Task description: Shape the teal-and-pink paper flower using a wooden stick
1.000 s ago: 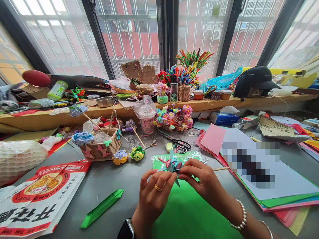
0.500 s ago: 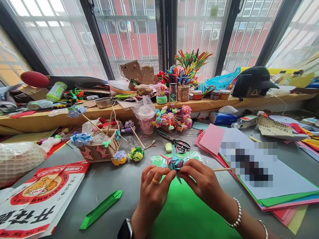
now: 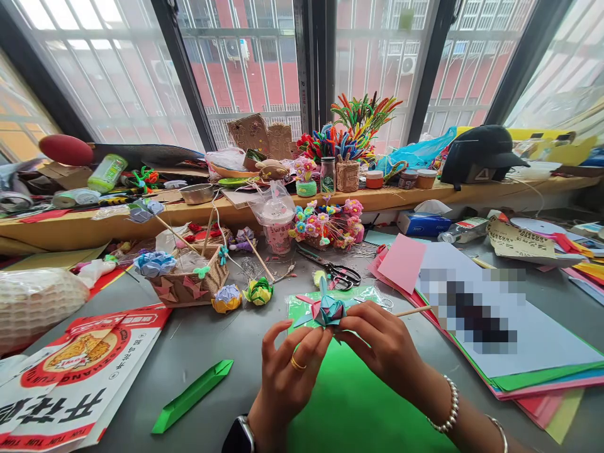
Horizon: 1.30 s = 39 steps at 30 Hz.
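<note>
Pinching the small teal-and-pink folded paper flower [image 3: 329, 308] between the fingertips of our left hand [image 3: 289, 371] and right hand [image 3: 383, 345], we held it just above the bright green paper sheet [image 3: 352, 396]. A thin wooden stick [image 3: 415, 310] poked out rightward from behind our right hand, and black-handled scissors [image 3: 343, 275] lay just beyond the flower.

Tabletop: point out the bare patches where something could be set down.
Bare grey table lies between the woven basket and the folded green strip, and between that strip and the left hand. Crowded: the back by the scissors and flower bunch, and the right side under the paper stack.
</note>
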Motion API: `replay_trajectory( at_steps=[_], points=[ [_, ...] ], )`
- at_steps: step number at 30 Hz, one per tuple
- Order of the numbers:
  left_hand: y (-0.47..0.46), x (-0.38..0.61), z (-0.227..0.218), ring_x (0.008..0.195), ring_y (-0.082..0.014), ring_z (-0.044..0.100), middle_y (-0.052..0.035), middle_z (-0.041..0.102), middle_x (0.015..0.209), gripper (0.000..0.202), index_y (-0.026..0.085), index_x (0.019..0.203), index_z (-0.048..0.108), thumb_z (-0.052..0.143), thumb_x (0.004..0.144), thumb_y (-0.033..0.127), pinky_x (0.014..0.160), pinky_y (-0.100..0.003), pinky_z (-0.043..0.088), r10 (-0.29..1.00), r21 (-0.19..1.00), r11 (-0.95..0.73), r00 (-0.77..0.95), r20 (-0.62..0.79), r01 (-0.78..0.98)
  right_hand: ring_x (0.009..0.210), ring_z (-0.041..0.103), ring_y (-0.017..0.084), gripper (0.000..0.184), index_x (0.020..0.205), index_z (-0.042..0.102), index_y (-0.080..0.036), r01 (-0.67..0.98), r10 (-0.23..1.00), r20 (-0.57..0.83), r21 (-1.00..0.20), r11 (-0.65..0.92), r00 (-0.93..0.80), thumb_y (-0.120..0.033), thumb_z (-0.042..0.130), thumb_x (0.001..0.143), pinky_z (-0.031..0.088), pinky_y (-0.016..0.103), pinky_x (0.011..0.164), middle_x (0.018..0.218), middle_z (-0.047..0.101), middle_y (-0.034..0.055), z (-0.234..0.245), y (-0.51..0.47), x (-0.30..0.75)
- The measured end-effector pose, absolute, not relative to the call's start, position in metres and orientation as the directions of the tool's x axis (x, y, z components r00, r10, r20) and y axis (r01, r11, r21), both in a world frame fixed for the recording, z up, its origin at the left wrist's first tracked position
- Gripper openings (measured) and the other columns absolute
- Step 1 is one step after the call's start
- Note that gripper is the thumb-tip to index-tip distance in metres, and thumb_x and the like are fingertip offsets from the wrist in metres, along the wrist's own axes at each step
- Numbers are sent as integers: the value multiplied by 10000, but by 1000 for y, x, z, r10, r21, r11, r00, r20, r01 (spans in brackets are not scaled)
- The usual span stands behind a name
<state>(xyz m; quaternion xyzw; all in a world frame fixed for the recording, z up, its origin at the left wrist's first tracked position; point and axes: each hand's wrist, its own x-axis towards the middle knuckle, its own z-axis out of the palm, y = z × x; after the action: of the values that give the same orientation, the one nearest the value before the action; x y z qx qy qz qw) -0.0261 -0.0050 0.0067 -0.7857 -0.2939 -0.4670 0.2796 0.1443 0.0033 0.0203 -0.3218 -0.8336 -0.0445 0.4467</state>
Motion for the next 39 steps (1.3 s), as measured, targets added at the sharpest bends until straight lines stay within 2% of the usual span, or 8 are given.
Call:
replay_trajectory(
  at_steps=[4,8,11,15,18,24,32,39],
  points=[
    [-5,-25,6,712,-126,564,1,640,753,212,192,908,642,530,802,47,907,-372,352,226,-116,-665,347,910,738,671,561,149,156,808,599,-183,543,533,771,-297,785,-348,-203,465,885,473,259,590,734,610,41,22,4,146],
    [0,-26,1,996,-222,491,-87,489,1102,610,256,1240,426,692,693,202,874,-401,429,349,233,-658,16,937,716,645,562,144,124,802,588,-184,468,641,730,-492,734,-239,-241,498,867,481,244,544,736,584,41,23,6,147],
    [8,-27,-4,1026,-257,513,-159,360,1276,934,249,1370,142,716,643,364,833,-426,475,653,628,-652,-105,750,425,597,537,128,113,779,576,-180,381,736,643,-639,668,-212,-252,526,849,455,222,486,724,560,30,24,5,148],
    [14,-22,-8,949,-252,600,-143,465,1224,844,295,1342,188,662,665,467,800,-437,506,888,911,-397,202,412,-111,621,535,127,106,737,576,-174,307,800,557,-739,600,-224,-240,569,820,442,218,512,708,550,16,28,3,147],
    [13,-18,-10,914,-253,629,-102,591,1109,767,310,1307,253,686,678,382,770,-426,522,889,917,-260,297,349,-302,613,528,119,121,703,573,-172,277,823,508,-777,565,-252,-235,586,805,437,209,511,699,544,6,33,1,146],
    [11,-17,-12,963,-252,616,-83,629,1109,682,288,1256,341,689,675,372,823,-411,499,908,929,-197,299,293,-312,610,528,113,111,702,568,-172,257,837,474,-802,539,-274,-211,582,805,439,201,506,701,535,0,34,-1,144],
    [5,-7,-3,879,-178,616,-2,675,892,412,238,1005,537,715,642,160,778,-285,474,949,853,36,286,135,-521,633,535,125,53,787,578,-160,307,736,643,-671,675,-212,-127,545,812,469,229,541,743,523,22,25,-3,139],
    [1,-1,1,844,-182,603,-3,658,859,554,243,1114,497,723,617,150,771,-297,456,963,823,68,253,94,-564,645,534,133,81,827,572,-158,336,673,713,-595,730,-198,-89,530,813,477,242,551,753,525,31,20,-4,139]
  ],
)
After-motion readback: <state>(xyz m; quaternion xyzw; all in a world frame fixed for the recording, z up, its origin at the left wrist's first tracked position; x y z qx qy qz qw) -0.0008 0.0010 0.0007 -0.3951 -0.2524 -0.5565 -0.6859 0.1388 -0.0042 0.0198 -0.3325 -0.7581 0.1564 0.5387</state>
